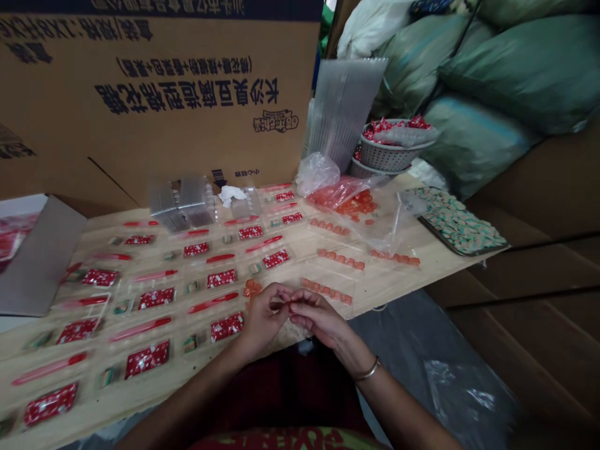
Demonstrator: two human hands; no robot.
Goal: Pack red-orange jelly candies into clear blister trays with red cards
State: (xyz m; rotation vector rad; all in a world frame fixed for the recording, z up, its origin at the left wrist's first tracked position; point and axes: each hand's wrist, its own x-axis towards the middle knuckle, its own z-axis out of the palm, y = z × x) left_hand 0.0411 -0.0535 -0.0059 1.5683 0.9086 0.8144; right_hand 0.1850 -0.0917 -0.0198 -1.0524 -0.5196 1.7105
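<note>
My left hand (pixel 265 315) and my right hand (pixel 321 315) meet at the table's front edge, fingertips pinched together. A small orange-red piece (pixel 291 306) seems to show at the right fingertips; the fingers hide most of it. What the left fingers grip is hidden. Beside my left hand lie several loose orange pieces (pixel 252 287). Just behind my right hand is a clear tray with a row of orange pieces (pixel 325 290); more such rows (pixel 341 259) lie farther back. To the left, clear trays hold red patterned packets (pixel 227 327), red pen-shaped tubes (pixel 213 303) and small green-and-beige pieces (pixel 190 342).
A plastic bag of orange pieces (pixel 354 203) lies open at the back. A dark tray of green-and-beige pieces (pixel 462 222) sits at the right edge. Stacked clear trays (pixel 182 203), baskets (pixel 391 153), a large carton (pixel 187 137) and an open box (pixel 37 275) surround the table.
</note>
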